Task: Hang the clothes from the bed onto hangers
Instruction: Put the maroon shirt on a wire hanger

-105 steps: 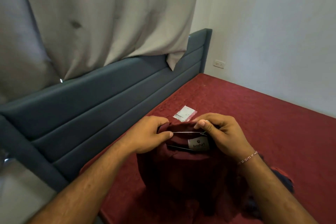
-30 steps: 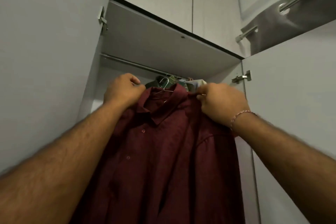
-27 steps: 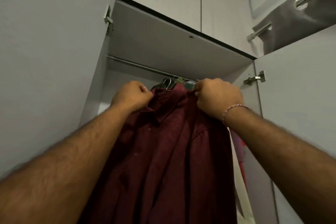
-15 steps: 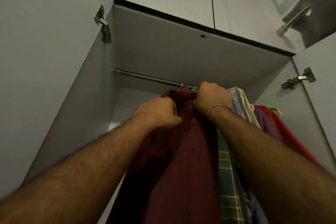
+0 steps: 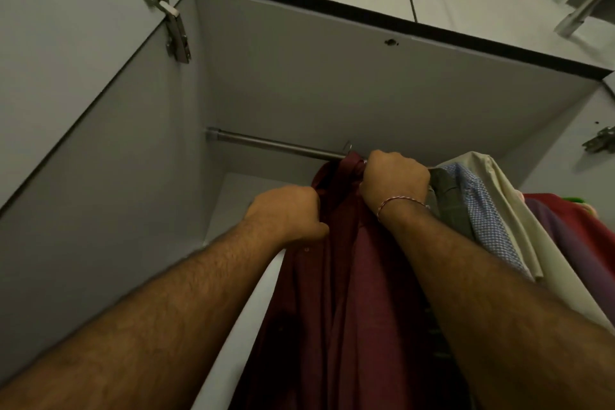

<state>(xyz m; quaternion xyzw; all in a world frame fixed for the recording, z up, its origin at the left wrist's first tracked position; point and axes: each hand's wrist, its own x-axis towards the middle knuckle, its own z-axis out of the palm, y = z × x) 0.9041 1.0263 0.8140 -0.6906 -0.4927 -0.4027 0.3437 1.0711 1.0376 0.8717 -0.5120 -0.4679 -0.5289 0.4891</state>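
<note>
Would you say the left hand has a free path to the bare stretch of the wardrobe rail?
Probably yes: the left hand grips the maroon shirt, but nothing hangs on the rail above it.

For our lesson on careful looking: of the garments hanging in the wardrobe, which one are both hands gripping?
The dark red shirt, leftmost on the rail. The left hand and right hand grip it near the top; the checked, blue and cream garments beside it go unheld.

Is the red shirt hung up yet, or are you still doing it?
Nearly. The red shirt is on its hanger, and the hook sits at the rail. Both hands grip it: left hand lower, right hand by the collar. Other shirts already hang alongside. Letting go is left; the bed is out of view.
</note>
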